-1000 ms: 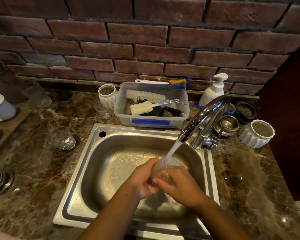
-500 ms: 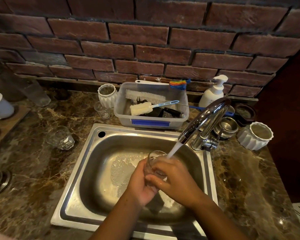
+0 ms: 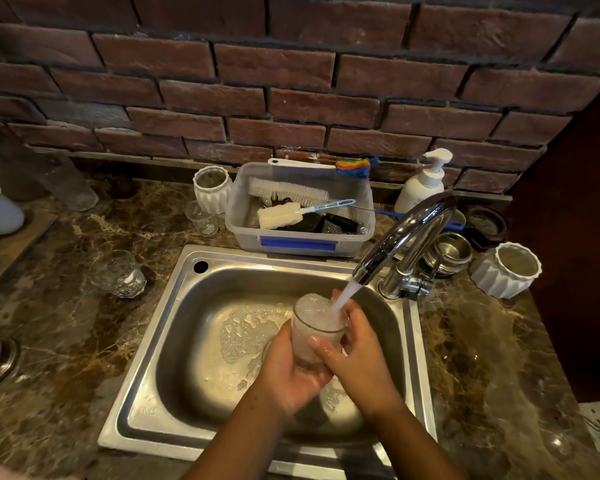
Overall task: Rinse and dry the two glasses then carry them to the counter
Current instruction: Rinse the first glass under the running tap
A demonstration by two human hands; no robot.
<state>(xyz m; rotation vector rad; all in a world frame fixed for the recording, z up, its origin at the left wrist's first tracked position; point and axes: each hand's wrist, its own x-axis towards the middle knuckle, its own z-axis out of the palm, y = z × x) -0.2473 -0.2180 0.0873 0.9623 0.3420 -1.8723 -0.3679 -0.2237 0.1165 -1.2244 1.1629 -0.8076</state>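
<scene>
A clear glass [image 3: 316, 323] stands upright over the steel sink [image 3: 174, 334], brimming with foamy water. Water streams from the chrome tap [image 3: 406, 233] into its mouth. My left hand [image 3: 288, 368] cups the glass from below and the left. My right hand [image 3: 357, 355] wraps it from the right, thumb across its front. A second clear glass [image 3: 118, 273] rests on the marble counter [image 3: 66, 327] left of the sink, apart from both hands.
A plastic tub [image 3: 300, 237] of brushes sits behind the sink, with a small glass [image 3: 203, 220] and white ribbed cup [image 3: 212, 188] to its left. A soap pump [image 3: 425, 183], steel bowls [image 3: 449, 252] and another white cup [image 3: 508, 270] stand right of the tap.
The glass was tilted in my hands under the stream; now it stands upright and has filled to the brim. Both hands have shifted slightly up and right with it.
</scene>
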